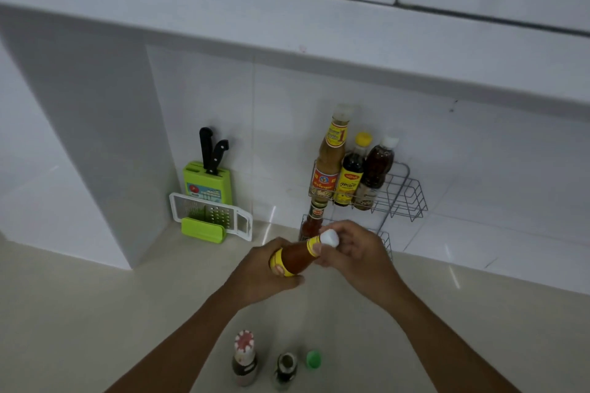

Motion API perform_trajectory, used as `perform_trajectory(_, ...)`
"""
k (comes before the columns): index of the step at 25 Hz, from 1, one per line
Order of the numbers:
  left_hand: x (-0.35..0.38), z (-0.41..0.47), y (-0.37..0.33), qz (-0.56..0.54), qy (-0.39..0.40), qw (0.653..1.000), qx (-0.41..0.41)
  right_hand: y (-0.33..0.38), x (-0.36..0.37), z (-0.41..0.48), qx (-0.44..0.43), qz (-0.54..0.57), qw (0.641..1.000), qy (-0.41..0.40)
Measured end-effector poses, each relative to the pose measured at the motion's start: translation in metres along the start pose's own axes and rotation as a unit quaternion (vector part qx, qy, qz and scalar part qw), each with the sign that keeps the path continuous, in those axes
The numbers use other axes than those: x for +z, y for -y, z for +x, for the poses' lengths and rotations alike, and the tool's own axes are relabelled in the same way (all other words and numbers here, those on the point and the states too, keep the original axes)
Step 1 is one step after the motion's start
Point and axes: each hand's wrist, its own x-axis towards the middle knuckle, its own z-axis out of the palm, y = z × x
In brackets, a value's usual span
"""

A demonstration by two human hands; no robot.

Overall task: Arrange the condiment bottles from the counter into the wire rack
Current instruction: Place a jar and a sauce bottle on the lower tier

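A red sauce bottle [297, 257] with a yellow label and white cap is tilted in the air above the counter, just in front of the wire rack [405, 195]. My left hand [258, 274] grips its body and my right hand [354, 252] holds its neck below the cap. The rack's upper tier carries three bottles: a tall tan one [329, 166], a dark one with a yellow cap [351, 175] and a brown one with a white cap [378, 169]. A red bottle [314, 220] stands in the lower tier, partly hidden by my hands.
Near the counter's front edge stand a bottle with a red-and-white cap [244, 357], a dark open bottle [285, 370] and a loose green cap [313, 359]. A green knife block [207, 182] and a grater [210, 217] sit at the back left. A white shelf overhangs the rack.
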Motion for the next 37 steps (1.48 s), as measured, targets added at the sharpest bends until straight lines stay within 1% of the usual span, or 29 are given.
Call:
perform_trajectory(2, -0.004, 0.003, -0.024, 0.007, -0.011, 0.999, 0.039, 0.018, -0.019, 0.003, -0.046, -0.062, 0.997, 0.014)
perform_trajectory(4, -0.010, 0.001, -0.045, -0.068, 0.089, 0.993, 0.036, 0.034, -0.038, 0.006, -0.149, -0.189, 0.969, 0.050)
perform_trajectory(5, -0.014, 0.000, -0.055, -0.093, 0.150, 0.984, 0.023, 0.041, -0.048, 0.010, -0.251, -0.275, 0.927, 0.045)
perform_trajectory(7, -0.017, -0.003, -0.074, -0.114, 0.254, 0.960, 0.021, 0.048, -0.064, 0.020, -0.452, -0.419, 0.787, 0.033)
perform_trajectory(8, -0.018, -0.004, -0.083, -0.131, 0.288, 0.948, 0.024, 0.052, -0.067, 0.025, -0.497, -0.442, 0.746, 0.029)
perform_trajectory(9, -0.017, -0.003, -0.087, -0.152, 0.309, 0.938, 0.022, 0.053, -0.068, 0.030, -0.509, -0.440, 0.739, 0.027)
perform_trajectory(10, -0.017, -0.001, -0.091, -0.172, 0.316, 0.933, 0.011, 0.056, -0.065, 0.033, -0.486, -0.436, 0.757, 0.009)
perform_trajectory(12, -0.015, 0.007, -0.097, -0.150, 0.240, 0.959, -0.004, 0.059, -0.057, 0.035, -0.363, -0.510, 0.777, -0.065)
perform_trajectory(13, -0.013, 0.011, -0.097, -0.073, 0.160, 0.984, -0.002, 0.055, -0.054, 0.038, -0.265, -0.585, 0.763, -0.066)
perform_trajectory(14, -0.011, 0.014, -0.099, 0.056, 0.068, 0.996, 0.012, 0.050, -0.052, 0.040, -0.156, -0.621, 0.768, -0.035)
perform_trajectory(15, -0.011, 0.016, -0.102, 0.219, -0.014, 0.975, 0.029, 0.044, -0.053, 0.044, -0.063, -0.611, 0.789, -0.004)
perform_trajectory(16, -0.009, 0.017, -0.104, 0.355, -0.077, 0.931, 0.048, 0.040, -0.053, 0.047, -0.006, -0.580, 0.815, 0.006)
perform_trajectory(17, -0.005, 0.018, -0.107, 0.412, -0.109, 0.903, 0.064, 0.036, -0.056, 0.047, 0.023, -0.551, 0.834, 0.015)
perform_trajectory(18, -0.004, 0.018, -0.108, 0.409, -0.103, 0.905, 0.063, 0.034, -0.060, 0.046, 0.031, -0.518, 0.854, 0.023)
perform_trajectory(19, -0.007, 0.019, -0.108, 0.346, -0.066, 0.935, 0.047, 0.032, -0.062, 0.043, 0.013, -0.475, 0.879, 0.021)
perform_trajectory(20, -0.014, 0.018, -0.109, 0.222, -0.002, 0.975, 0.019, 0.030, -0.066, 0.039, -0.032, -0.409, 0.912, 0.000)
perform_trajectory(21, -0.018, 0.019, -0.107, 0.085, 0.073, 0.994, -0.009, 0.030, -0.070, 0.034, -0.105, -0.378, 0.920, -0.006)
perform_trajectory(22, -0.021, 0.019, -0.107, -0.009, 0.149, 0.988, -0.031, 0.032, -0.074, 0.030, -0.197, -0.391, 0.899, 0.003)
perform_trajectory(24, -0.025, 0.017, -0.107, -0.061, 0.266, 0.961, -0.049, 0.031, -0.083, 0.028, -0.324, -0.424, 0.845, 0.033)
perform_trajectory(26, -0.024, 0.016, -0.109, -0.060, 0.335, 0.939, -0.045, 0.029, -0.083, 0.026, -0.362, -0.418, 0.833, 0.022)
perform_trajectory(28, -0.022, 0.019, -0.108, -0.053, 0.326, 0.943, -0.043, 0.030, -0.076, 0.025, -0.349, -0.389, 0.853, -0.012)
perform_trajectory(30, -0.017, 0.021, -0.109, 0.025, 0.227, 0.973, -0.038, 0.025, -0.061, 0.024, -0.205, -0.402, 0.890, -0.061)
perform_trajectory(31, -0.013, 0.020, -0.112, 0.121, 0.148, 0.981, -0.026, 0.021, -0.057, 0.025, -0.069, -0.389, 0.916, -0.075)
perform_trajectory(32, -0.006, 0.019, -0.117, 0.263, 0.055, 0.963, 0.004, 0.017, -0.055, 0.026, 0.070, -0.323, 0.941, -0.080)
perform_trajectory(33, 0.003, 0.018, -0.120, 0.403, -0.036, 0.913, 0.051, 0.015, -0.055, 0.028, 0.175, -0.239, 0.952, -0.077)
perform_trajectory(34, 0.011, 0.017, -0.124, 0.477, -0.097, 0.869, 0.086, 0.014, -0.057, 0.028, 0.247, -0.152, 0.954, -0.073)
perform_trajectory(35, 0.016, 0.018, -0.124, 0.494, -0.121, 0.855, 0.101, 0.013, -0.060, 0.027, 0.275, -0.110, 0.953, -0.062)
perform_trajectory(36, 0.018, 0.020, -0.123, 0.477, -0.111, 0.867, 0.090, 0.015, -0.063, 0.027, 0.275, -0.094, 0.956, -0.049)
perform_trajectory(37, 0.016, 0.022, -0.119, 0.414, -0.069, 0.905, 0.063, 0.017, -0.066, 0.027, 0.250, -0.112, 0.961, -0.040)
